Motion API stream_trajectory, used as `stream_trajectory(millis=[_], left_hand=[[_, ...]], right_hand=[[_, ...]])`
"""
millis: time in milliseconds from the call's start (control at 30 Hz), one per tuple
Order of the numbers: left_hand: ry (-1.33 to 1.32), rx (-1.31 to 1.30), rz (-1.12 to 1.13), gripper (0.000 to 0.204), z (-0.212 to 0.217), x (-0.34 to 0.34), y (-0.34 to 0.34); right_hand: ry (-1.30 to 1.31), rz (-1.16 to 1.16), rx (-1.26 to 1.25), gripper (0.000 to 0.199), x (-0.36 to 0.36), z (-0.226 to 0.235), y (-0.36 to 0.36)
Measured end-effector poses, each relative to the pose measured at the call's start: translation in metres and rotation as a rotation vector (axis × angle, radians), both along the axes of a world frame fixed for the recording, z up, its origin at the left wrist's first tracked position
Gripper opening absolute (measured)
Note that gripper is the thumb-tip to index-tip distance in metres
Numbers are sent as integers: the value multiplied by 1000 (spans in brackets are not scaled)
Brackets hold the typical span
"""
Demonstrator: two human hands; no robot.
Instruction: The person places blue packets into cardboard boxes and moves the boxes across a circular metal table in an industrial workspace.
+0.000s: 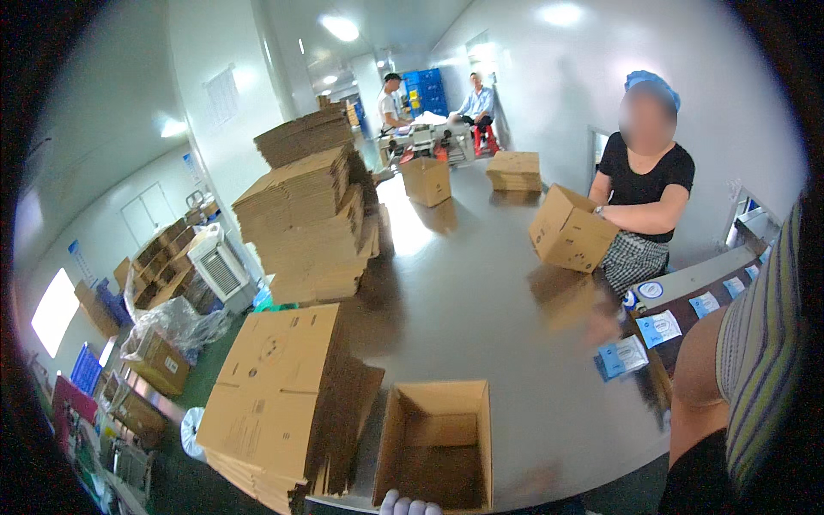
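Observation:
An open, empty cardboard box (438,442) stands on the grey table (481,292) at its near edge. Only the white-gloved fingertips of my left hand (410,505) show at the bottom edge, curled against the box's near wall. My right hand is out of the picture. To the left of the box lies a stack of flattened cartons (275,395). Across the table a person in a black top and blue hair cover holds a closed carton (571,230) with both hands.
Tall stacks of flat cartons (305,215) fill the table's left side. Two assembled boxes (427,180) (514,170) stand far back, near two seated people. Blue-and-white packets (659,328) lie on a bench at right. A striped-shirted person's bare elbow (699,386) is close by.

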State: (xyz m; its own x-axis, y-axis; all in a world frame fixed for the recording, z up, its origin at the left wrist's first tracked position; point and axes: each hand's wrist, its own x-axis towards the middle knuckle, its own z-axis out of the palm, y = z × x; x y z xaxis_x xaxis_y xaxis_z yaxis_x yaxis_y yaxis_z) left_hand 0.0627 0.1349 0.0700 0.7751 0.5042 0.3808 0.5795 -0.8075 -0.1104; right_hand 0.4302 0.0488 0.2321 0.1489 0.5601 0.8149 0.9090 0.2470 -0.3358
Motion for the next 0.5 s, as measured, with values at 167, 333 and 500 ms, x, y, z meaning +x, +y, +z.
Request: stream_trajectory(millis=[167, 333, 500], left_hand=[[-28, 43, 7, 15, 0, 3, 1], [-87, 103, 65, 7, 4, -7, -7], [-84, 119, 39, 4, -10, 7, -2]], right_hand=[[6, 43, 135, 53, -5, 23, 11], [-33, 199, 364, 52, -42, 69, 36], [-130, 424, 380, 50, -101, 68, 57]])
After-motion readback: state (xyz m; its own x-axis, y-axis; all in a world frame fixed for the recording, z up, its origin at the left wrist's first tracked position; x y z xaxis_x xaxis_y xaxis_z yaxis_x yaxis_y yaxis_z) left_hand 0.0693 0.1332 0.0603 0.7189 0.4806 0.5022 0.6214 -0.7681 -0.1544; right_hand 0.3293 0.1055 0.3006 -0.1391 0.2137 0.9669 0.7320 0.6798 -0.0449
